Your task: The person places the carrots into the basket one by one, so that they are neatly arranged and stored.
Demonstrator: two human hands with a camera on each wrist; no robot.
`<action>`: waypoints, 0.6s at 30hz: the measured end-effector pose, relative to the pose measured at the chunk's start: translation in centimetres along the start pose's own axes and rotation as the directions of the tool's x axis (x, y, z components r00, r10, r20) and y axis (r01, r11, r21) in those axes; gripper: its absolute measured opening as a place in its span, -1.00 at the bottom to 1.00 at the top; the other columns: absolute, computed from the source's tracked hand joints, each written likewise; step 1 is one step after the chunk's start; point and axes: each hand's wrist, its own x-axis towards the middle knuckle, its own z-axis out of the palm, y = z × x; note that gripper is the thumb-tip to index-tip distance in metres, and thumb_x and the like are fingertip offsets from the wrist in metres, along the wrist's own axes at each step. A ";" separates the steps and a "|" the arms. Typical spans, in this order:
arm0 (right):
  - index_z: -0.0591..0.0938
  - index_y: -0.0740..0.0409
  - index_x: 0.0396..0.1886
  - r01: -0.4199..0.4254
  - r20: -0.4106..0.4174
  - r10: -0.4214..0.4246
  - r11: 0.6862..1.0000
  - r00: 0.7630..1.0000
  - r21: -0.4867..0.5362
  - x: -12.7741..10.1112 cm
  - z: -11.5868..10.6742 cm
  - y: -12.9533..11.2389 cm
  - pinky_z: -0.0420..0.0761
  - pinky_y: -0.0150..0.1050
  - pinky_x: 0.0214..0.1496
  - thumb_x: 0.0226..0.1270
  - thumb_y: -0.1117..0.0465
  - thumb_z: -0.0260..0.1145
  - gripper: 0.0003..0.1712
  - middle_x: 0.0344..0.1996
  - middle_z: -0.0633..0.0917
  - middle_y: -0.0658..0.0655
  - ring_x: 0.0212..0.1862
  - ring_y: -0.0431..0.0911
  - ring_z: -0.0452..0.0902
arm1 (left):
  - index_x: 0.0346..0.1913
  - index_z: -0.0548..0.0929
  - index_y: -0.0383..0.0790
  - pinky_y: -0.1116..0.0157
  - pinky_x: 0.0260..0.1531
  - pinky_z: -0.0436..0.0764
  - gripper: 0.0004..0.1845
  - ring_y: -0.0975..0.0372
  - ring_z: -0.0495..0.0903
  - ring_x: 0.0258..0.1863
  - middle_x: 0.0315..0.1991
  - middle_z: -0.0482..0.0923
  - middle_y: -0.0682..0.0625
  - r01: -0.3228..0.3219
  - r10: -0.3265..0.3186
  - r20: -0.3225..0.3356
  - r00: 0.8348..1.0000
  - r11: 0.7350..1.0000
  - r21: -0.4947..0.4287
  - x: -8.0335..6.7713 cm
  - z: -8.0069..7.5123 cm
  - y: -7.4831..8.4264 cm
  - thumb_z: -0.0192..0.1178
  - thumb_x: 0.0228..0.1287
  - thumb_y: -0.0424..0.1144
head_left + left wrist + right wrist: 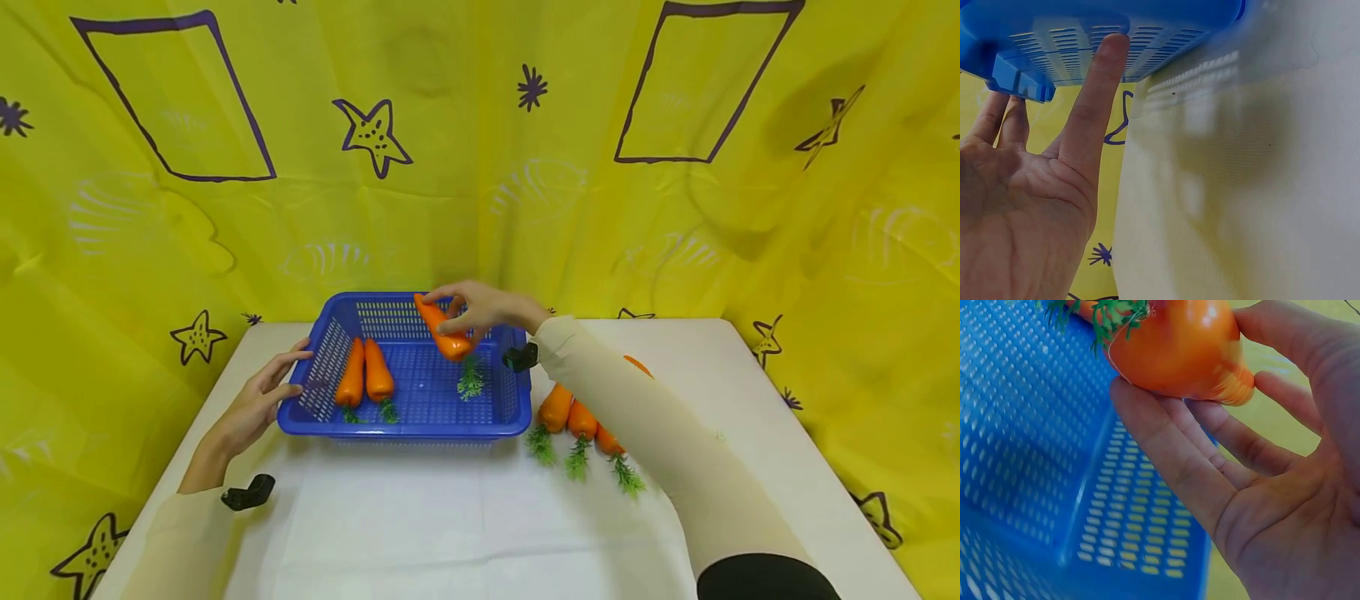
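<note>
two toy carrots (364, 372) already lie side by side in the left half of the blue basket (420, 427), green tops toward the near wall. a third carrot (443, 329) is held over the right half of the basket, tilted, leafy top (471, 379) hanging down near the mesh floor; not yet set down.

right hand (480, 307): fingers (1166, 440) and thumb clamped on the carrot (1179, 347) around its thick end, as the right wrist view shows, with the perforated basket floor (1035, 425) right below. the carrot looks like smooth glossy plastic.

left hand (258, 400): flat and relaxed, fingers straight and slightly apart, fingertips touching the basket's left outer wall. left wrist view confirms one fingertip (1113, 47) against the slotted blue wall (1166, 37); nothing gripped.

on the white worktop (450, 517), just right of the basket, a row of at least three carrots (577, 421) lies with tops pointing toward the person; a further orange bit (637, 365) shows behind the right sleeve (660, 442), mostly hidden, so i cannot tell the count.

progress, judged from the layout: two in, one in hand above the basket, three or more left outside. roughly the halfway mark, perhaps a little short of it.

yellow printed cloth (480, 150) backs the scene.
</note>
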 end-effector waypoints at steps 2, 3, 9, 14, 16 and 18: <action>0.40 -0.05 0.55 0.000 0.006 0.000 1.000 1.000 -0.005 0.7 0.6 0.1 0.78 0.08 -0.16 0.44 0.19 0.38 -0.28 0.08 0.61 0.31 -0.12 0.06 0.69 | 0.53 0.25 -0.23 0.28 0.02 0.70 -0.46 0.53 0.33 0.34 0.70 -0.34 -0.03 0.004 -0.004 -0.004 1.000 1.000 0.001 0.0 0.0 0.0 -0.04 0.57 -0.47; 0.40 -0.06 0.55 -0.003 0.007 0.003 1.000 1.000 -0.004 1.0 0.9 0.1 0.79 0.05 -0.17 0.44 0.19 0.37 -0.29 0.09 0.61 0.29 -0.10 0.05 0.68 | 0.53 0.25 -0.23 0.27 0.01 0.70 -0.46 0.52 0.34 0.34 0.70 -0.34 -0.03 0.006 -0.006 -0.005 1.000 1.000 0.001 0.0 0.0 0.0 -0.04 0.57 -0.46; 0.39 -0.07 0.55 -0.022 0.013 0.022 0.999 1.000 0.034 2.6 2.2 0.4 0.80 -0.02 -0.18 0.45 0.19 0.37 -0.29 0.09 0.60 0.28 -0.06 0.07 0.68 | 0.53 0.25 -0.23 0.24 -0.02 0.72 -0.47 0.45 0.39 0.33 0.70 -0.32 0.00 0.016 -0.016 -0.011 1.000 1.000 -0.007 0.2 0.0 0.1 -0.05 0.58 -0.45; 0.41 -0.05 0.54 -0.049 0.031 0.047 0.996 0.998 0.074 4.3 3.5 1.1 0.80 -0.04 -0.22 0.45 0.23 0.37 -0.30 0.08 0.62 0.31 -0.06 0.07 0.68 | 0.54 0.26 -0.20 0.25 -0.02 0.72 -0.45 0.49 0.36 0.32 0.70 -0.34 -0.01 0.026 -0.026 -0.021 0.999 1.000 0.007 0.1 0.0 0.2 -0.02 0.58 -0.45; 0.41 -0.02 0.53 -0.061 0.039 0.058 0.994 0.998 0.093 4.9 4.1 1.3 0.80 -0.04 -0.24 0.44 0.26 0.37 -0.30 0.05 0.62 0.32 -0.07 0.08 0.68 | 0.54 0.26 -0.18 0.24 -0.01 0.72 -0.45 0.51 0.35 0.32 0.70 -0.34 -0.01 0.033 -0.033 -0.023 0.999 0.999 0.014 0.1 0.0 0.1 -0.02 0.58 -0.44; 0.42 -0.01 0.53 -0.081 0.044 0.076 0.990 0.996 0.118 5.4 4.6 1.6 0.80 -0.03 -0.24 0.43 0.28 0.37 -0.30 0.02 0.62 0.32 -0.09 0.08 0.68 | 0.54 0.26 -0.17 0.24 -0.01 0.71 -0.45 0.51 0.34 0.31 0.70 -0.34 -0.01 0.039 -0.039 -0.023 0.999 0.999 0.018 0.1 0.0 0.1 -0.01 0.58 -0.43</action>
